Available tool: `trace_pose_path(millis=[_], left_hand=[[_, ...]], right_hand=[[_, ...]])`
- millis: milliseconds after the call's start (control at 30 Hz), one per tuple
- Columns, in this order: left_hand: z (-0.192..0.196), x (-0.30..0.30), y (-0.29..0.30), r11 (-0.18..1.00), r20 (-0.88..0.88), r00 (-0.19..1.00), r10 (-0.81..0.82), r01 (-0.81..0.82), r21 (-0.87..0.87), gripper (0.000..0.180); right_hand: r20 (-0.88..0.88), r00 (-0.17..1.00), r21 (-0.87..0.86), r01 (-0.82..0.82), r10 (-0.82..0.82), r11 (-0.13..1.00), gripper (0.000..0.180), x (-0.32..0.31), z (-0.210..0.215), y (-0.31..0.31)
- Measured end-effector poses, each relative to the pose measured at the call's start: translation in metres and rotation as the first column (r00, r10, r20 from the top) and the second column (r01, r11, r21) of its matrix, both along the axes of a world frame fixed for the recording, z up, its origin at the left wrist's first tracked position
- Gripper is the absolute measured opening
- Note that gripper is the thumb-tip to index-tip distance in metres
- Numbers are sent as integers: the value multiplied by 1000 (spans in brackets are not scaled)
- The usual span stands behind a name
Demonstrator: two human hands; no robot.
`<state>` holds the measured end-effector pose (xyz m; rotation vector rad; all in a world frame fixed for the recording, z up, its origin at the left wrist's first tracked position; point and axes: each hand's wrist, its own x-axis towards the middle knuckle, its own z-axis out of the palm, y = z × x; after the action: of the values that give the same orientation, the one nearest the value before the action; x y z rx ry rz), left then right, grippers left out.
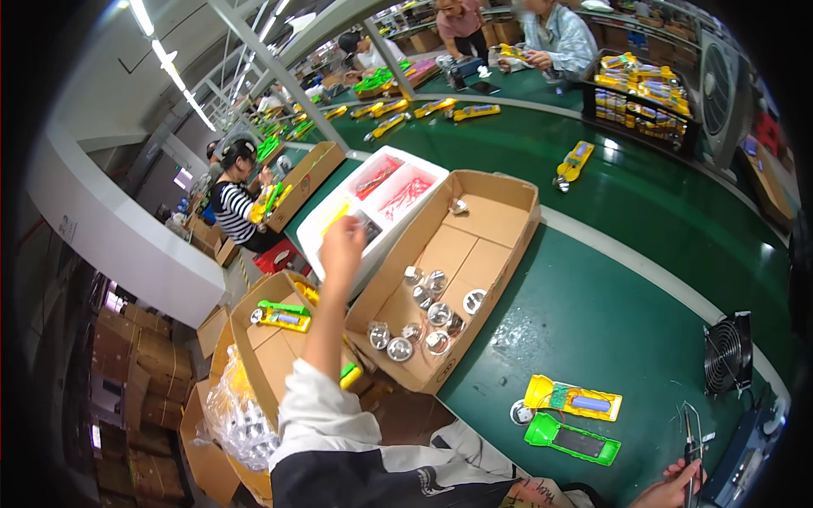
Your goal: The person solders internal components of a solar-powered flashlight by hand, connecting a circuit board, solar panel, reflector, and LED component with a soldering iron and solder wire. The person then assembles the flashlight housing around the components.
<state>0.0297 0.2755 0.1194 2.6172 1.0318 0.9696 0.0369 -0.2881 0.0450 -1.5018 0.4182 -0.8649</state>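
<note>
My left hand [342, 247] reaches over a white foam box [391, 235] with several compartments, beside small yellow parts and dark pieces. Its fingertips are hidden, so I cannot tell whether they hold anything. At the lower right, my right hand [671, 488] is closed around a soldering iron [690, 447], its tip pointing away from me. To the left of that hand, on the green bench, lies an opened flashlight: a yellow half-shell [540, 392] with a battery and green circuit board, a round reflector [521, 412] on wires, and a green half-shell [542, 430].
A cardboard box [483, 229] of round reflectors [439, 314] stands in front. Left is another carton [262, 343] with flashlight parts. A small fan [728, 354] and a blue device [749, 453] sit at right. Beyond runs a green conveyor [508, 152]; co-workers sit farther off.
</note>
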Motion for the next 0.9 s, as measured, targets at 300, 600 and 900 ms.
trace_pose_path(millis=[300,600,900], left_hand=[[-103,-30,151,931,-361,932,-31,-105,-350,15],[-72,-29,133,989,-342,935,95,-128,-75,15],[-81,-35,149,997,-188,980,-60,52,-50,8]], right_hand=[[36,998,87,54,-57,995,23,-6,3,-8],[-28,1000,56,5,-4,998,11,-4,-16,-16],[-85,996,133,-14,26,991,12,7,-18,-11]])
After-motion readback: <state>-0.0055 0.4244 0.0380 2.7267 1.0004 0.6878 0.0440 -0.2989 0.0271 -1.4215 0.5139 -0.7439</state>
